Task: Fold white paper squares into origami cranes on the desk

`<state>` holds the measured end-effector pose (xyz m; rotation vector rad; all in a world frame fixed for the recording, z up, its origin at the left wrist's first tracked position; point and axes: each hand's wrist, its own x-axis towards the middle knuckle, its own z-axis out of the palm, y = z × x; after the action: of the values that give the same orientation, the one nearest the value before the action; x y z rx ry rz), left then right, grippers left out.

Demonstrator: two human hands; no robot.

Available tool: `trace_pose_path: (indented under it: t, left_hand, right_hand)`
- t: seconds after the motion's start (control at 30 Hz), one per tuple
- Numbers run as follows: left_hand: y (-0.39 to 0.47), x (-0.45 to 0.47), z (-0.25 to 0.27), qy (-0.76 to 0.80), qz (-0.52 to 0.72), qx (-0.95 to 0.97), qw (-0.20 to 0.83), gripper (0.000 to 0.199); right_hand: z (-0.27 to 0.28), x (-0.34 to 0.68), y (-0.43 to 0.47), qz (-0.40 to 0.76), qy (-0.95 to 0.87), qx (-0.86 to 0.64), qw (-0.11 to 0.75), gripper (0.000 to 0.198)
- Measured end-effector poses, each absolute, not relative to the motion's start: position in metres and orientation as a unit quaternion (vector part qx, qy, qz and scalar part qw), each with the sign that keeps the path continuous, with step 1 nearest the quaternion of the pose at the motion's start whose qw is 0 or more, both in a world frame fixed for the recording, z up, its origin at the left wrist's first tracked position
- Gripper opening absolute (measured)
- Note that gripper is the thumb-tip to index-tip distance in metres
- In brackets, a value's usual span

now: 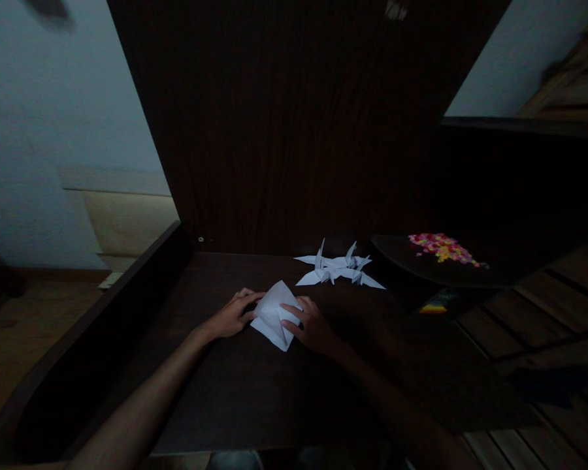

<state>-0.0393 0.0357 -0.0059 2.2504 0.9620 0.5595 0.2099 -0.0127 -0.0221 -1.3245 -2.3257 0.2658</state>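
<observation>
A white sheet of folded paper (pixel 270 320) lies at a slant on the dark desk between my hands, with crease lines and a folded flap showing. My left hand (pixel 232 314) grips its left edge, thumb low and index finger along the upper side. From the right, my right hand (pixel 313 324) holds the paper, with thumb and index finger over its top face and the other fingers curled at the edge. Just beyond, white origami cranes (pixel 336 266) stand close together, their pointed wings and necks sticking out.
A dark wooden panel (pixel 294 130) rises behind the desk (pixel 215 385). The left side has a raised side board (pixel 93 339). On a rounded shelf (pixel 396 254) at the right lies a heap of small pink, red and yellow pieces (pixel 441 247). Lighting is dim.
</observation>
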Motion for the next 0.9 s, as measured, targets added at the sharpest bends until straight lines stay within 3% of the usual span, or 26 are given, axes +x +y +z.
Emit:
trace_pose_path:
  t: [0.9]
  left_hand:
    - [0.0345, -0.0361, -0.0088, 0.379, 0.219, 0.853, 0.283, 0.046]
  right_hand:
    - [-0.0214, 0.2098, -0.0147, 0.101, -0.837, -0.487, 0.226, 0.069]
